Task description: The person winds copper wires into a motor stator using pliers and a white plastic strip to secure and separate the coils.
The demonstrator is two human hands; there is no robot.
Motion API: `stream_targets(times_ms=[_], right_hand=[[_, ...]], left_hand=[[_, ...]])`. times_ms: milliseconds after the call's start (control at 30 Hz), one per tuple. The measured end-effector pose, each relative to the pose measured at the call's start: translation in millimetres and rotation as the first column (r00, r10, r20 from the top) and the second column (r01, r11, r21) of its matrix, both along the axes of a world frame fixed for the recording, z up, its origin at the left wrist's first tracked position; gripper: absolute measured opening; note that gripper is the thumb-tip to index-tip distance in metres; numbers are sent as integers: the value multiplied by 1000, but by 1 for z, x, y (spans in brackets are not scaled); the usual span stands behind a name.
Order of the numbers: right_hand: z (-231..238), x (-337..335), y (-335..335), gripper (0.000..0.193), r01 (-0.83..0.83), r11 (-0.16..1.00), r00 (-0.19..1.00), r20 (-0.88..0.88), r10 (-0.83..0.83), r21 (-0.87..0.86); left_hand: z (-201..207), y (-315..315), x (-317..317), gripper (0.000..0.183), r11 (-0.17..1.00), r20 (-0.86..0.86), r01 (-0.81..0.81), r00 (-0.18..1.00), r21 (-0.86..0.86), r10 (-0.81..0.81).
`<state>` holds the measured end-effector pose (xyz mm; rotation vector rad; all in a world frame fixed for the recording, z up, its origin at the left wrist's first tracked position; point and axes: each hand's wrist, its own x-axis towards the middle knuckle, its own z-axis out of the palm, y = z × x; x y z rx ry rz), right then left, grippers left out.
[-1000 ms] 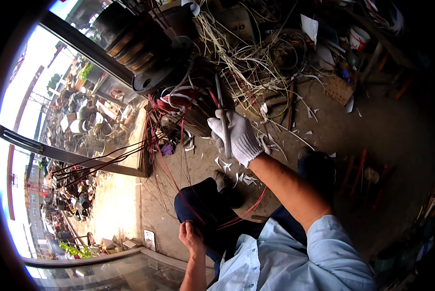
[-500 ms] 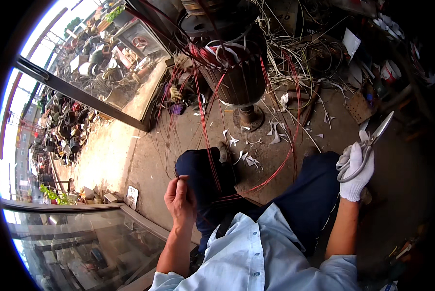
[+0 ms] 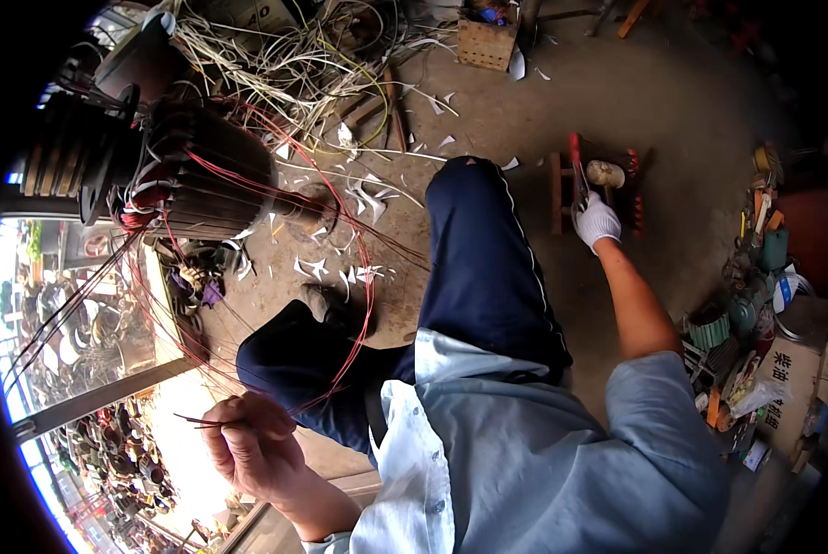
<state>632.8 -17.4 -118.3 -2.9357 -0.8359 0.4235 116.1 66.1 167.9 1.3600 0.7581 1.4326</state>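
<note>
Wires (image 3: 195,421), thin and dark, poke out from the bare left hand (image 3: 255,450) at the lower left, pinched between thumb and fingers. From where I stand they look light and springy, easily bent and probably easy to kink; just behind the ends, strands bunched together, seems the best hold. Above that hand is the rotor (image 3: 225,175), its stack of rings (image 3: 54,148) leftmost; it looks heavy and rigid, nothing to shift one-handed. Pale cables (image 3: 276,69) sprawl in a tangle behind it, and white scraps (image 3: 370,201) litter the floor to its right. Red wires (image 3: 370,282) hang in a loose curve from the rotor to the left leg (image 3: 285,360); limp as they seem, they could snag on the trousers or the shoe (image 3: 324,309). The right leg (image 3: 474,203) stands between the two hands, a real obstacle for anything passed across. Past it, the gloved right hand (image 3: 599,223) is at a red-brown frame (image 3: 556,194), just below a pale block (image 3: 606,174); a grey tool (image 3: 580,189) shows by the fingers, but I cannot tell whether they clasp it. Farthest right, clutter (image 3: 709,328) and a carton (image 3: 792,379) line the edge.
</note>
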Motion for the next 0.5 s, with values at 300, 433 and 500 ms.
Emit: stream_targets(times_ms=[300, 433, 500], right_hand=[[-31, 108, -15, 42, 36, 998, 991, 129, -42, 48], [4, 89, 8, 42, -194, 970, 940, 311, 142, 145], [73, 16, 52, 37, -484, 737, 868, 368, 335, 472]], left_hand=[[14, 12, 41, 28, 980, 250, 181, 956, -86, -155], [23, 24, 53, 27, 962, 282, 198, 949, -189, -139], [21, 28, 63, 26, 941, 303, 207, 945, -267, -122]])
